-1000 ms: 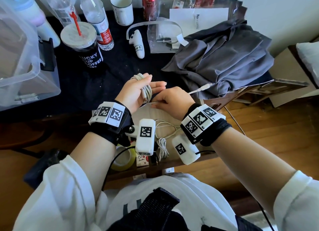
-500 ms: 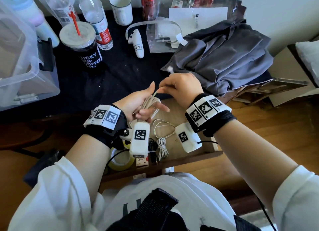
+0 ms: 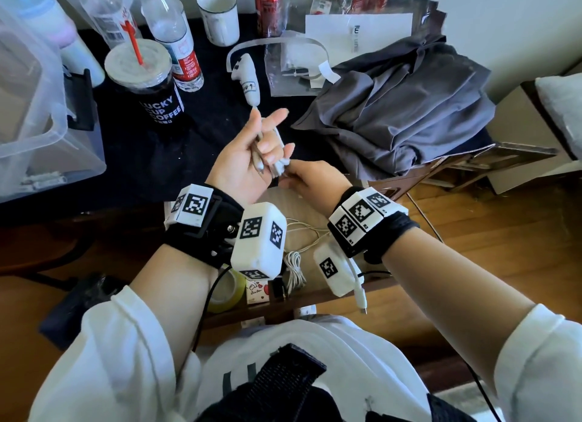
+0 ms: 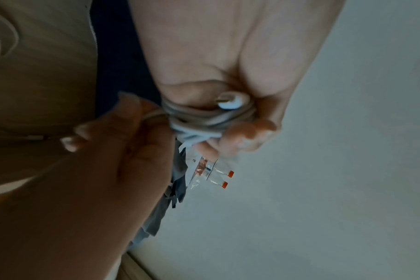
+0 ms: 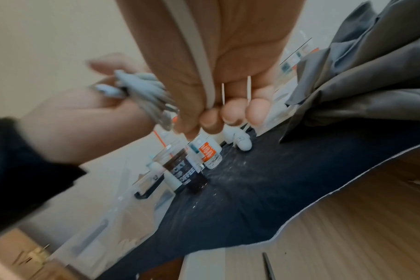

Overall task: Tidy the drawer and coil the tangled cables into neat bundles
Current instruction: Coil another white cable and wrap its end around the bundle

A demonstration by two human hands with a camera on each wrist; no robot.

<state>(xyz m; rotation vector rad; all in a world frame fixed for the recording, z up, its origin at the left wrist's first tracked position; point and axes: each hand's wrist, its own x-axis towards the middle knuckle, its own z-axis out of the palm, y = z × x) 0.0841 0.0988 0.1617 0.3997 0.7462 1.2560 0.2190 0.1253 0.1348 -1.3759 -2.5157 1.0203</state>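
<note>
- Now the left hand (image 3: 248, 160) grips a coiled white cable (image 3: 272, 156) above the dark desk mat (image 3: 195, 144), at 12 o'clock from the open drawer (image 3: 277, 201).
- At 4 o'clock of the coil, the right hand (image 3: 310, 182) pinches the cable's loose end.
- If either grip slackens, the loops could spring open, I think.
- How many loops there are is hard to see, and the wrist devices hide most of the drawer.
</note>
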